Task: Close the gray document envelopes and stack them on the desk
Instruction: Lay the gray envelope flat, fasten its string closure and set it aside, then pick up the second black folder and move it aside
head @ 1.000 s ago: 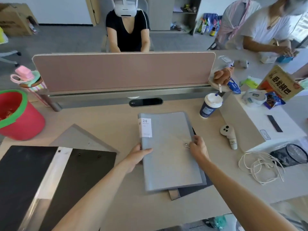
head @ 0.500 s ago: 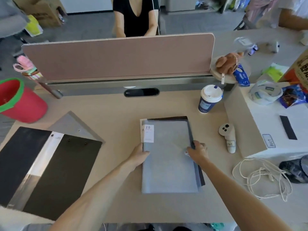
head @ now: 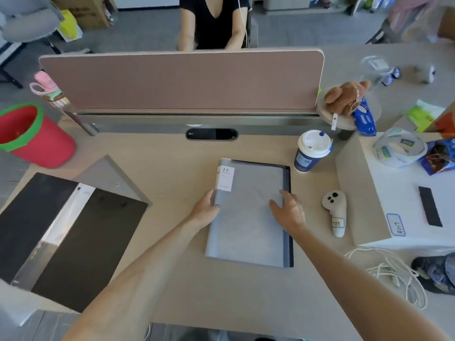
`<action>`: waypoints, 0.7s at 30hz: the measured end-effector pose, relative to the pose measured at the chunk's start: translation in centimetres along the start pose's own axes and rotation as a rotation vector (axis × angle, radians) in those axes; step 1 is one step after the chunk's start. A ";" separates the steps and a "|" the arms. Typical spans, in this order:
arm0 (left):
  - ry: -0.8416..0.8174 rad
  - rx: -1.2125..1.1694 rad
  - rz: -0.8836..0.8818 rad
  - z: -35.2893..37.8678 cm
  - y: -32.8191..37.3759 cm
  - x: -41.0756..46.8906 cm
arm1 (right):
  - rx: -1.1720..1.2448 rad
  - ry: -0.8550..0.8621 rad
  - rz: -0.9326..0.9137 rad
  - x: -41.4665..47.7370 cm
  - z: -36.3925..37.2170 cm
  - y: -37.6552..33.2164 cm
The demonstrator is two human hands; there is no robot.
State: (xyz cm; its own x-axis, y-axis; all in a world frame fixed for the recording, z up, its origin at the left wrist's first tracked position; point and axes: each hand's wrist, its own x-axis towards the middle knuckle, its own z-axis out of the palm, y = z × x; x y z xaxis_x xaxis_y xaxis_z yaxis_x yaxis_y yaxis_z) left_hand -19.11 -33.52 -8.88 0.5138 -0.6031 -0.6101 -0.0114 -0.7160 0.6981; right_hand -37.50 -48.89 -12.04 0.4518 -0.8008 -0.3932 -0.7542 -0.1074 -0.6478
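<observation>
Gray document envelope (head: 248,215) lying flat at mid-worktop (head: 172,163), closed, white "20" label at its far-left corner, resting squarely on a darker folder (head: 288,188) whose black edge shows along the far and right sides. Left hand (head: 205,209) at the envelope's left edge, thumb on top and fingers curled round the spine, gripping it lightly. Right hand (head: 288,211) flat on the right part of the cover, fingers spread and relaxed, palm down, not clenched, pressing rather than grasping. Second gray envelope (head: 112,179) off to the left, well apart, partly tucked under an open black clipboard folder (head: 66,232) with a clear sleeve down its middle. Red bucket with a green rim (head: 32,136) at the far-left corner of the worktop. Paper coffee cup with a white lid (head: 312,150) upright just beyond the stack's far-right corner, not touching it. White handheld controller (head: 335,211) lying just beside the right hand, apart from the stack. Coiled white cord (head: 391,269) near the right edge, below a white box (head: 406,198) carrying a roll of tape (head: 398,150). Pink divider panel (head: 182,80) along the far side, a seated person in black (head: 214,20) behind it. Brown plush toy (head: 344,97) on a small round shelf at the panel's right end.
</observation>
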 end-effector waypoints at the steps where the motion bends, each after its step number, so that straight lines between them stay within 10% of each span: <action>1: 0.019 0.053 0.006 -0.5 0.1 -0.6 | -0.027 -0.029 -0.055 -0.4 0.3 -1.5; 21: 0.384 0.088 -0.151 -25.3 -20.4 -11.3 | -0.139 -0.620 -0.423 -8.6 27.2 -27.9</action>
State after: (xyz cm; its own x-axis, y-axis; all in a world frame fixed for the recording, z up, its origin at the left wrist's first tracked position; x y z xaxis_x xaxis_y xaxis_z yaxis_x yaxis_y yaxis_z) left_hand -2.93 -3.17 -6.77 0.7977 -0.3260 -0.5073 0.0241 -0.8234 0.5670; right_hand -7.42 -22.93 -8.37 0.8695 -0.2018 -0.4508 -0.4918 -0.4377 -0.7527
